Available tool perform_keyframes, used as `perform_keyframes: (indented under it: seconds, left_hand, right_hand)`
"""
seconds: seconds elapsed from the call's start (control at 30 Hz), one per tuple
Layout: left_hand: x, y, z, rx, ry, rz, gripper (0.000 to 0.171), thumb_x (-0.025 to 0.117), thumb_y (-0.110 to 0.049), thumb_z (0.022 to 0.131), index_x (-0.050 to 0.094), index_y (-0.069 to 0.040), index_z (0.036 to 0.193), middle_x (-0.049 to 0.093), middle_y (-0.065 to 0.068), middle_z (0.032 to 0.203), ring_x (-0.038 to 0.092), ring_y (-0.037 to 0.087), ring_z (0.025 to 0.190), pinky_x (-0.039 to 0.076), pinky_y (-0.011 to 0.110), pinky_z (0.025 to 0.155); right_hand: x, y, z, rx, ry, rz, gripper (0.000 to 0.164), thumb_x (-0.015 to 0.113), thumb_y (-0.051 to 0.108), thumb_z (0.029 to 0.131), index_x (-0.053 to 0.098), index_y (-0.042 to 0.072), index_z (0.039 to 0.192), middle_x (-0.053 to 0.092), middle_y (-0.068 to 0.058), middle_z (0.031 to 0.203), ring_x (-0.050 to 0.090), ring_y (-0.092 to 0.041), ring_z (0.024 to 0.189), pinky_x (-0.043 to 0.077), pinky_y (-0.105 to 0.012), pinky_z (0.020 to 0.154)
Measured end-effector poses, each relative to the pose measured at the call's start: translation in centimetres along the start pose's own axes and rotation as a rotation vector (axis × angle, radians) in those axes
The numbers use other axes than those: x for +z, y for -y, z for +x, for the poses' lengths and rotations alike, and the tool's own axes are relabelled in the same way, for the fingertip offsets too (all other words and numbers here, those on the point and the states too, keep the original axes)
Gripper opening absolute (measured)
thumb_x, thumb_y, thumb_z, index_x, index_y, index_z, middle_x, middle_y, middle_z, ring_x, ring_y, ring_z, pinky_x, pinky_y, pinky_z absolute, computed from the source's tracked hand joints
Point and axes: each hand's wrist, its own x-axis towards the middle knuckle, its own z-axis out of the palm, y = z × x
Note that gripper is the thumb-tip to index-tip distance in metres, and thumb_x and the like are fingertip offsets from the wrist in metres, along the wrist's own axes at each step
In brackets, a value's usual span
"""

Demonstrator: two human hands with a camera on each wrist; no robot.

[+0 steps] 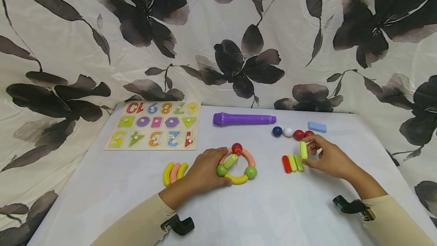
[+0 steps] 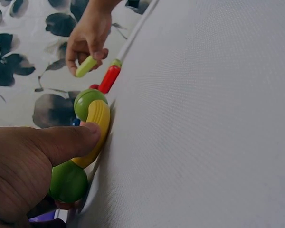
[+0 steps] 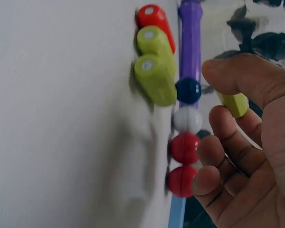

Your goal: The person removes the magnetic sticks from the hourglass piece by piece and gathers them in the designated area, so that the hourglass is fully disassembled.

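My left hand (image 1: 209, 168) holds the left side of a ring of toy pieces on the table, its thumb on the yellow curved piece (image 1: 237, 179). Green balls (image 1: 250, 172) sit at the ring's lower corners and a red ball (image 1: 237, 148) at the top, joined by pink curved pieces (image 1: 250, 158). A yellow-green rod (image 1: 231, 161) slants inward from the left green ball. My right hand (image 1: 327, 156) pinches another yellow-green rod (image 1: 304, 150) between thumb and fingers, above a row of one red rod (image 1: 286, 164) and two yellow-green rods (image 1: 295, 163).
Blue, white and red balls (image 1: 288, 131) line up behind the rods, near a light blue block (image 1: 317, 126). A purple toy microphone-like stick (image 1: 244, 119) lies at the back. A number puzzle board (image 1: 153, 126) is at back left, and curved pieces (image 1: 175, 173) lie beside my left forearm.
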Motion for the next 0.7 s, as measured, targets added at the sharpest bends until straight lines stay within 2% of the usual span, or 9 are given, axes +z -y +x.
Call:
perform_keyframes:
  seconds: [0.33,0.7]
  left_hand:
    - [0.0,0.0,-0.1,0.005,-0.004,-0.006,0.098,0.092,-0.044,0.073,0.046,-0.013,0.154,0.051,0.002,0.151,0.043,0.027,0.140,0.033,0.051,0.115]
    - [0.0,0.0,-0.1,0.005,-0.001,-0.015,0.098,0.092,-0.043,0.073,0.046,-0.012,0.154,0.050,0.002,0.153,0.042,0.027,0.141,0.032,0.051,0.116]
  right_hand:
    - [0.1,-1.8,-0.7,0.056,0.081,0.011,0.063,0.091,0.021,0.077,0.057,0.007,0.128,0.061,-0.001,0.098,0.055,-0.023,0.094,0.048,-0.026,0.069]
    - [1.0,-2.5,-0.8,0.049,0.120,0.006,0.061,0.092,0.022,0.076,0.061,0.005,0.126,0.060,0.001,0.096,0.054,-0.020,0.091,0.048,-0.026,0.074]
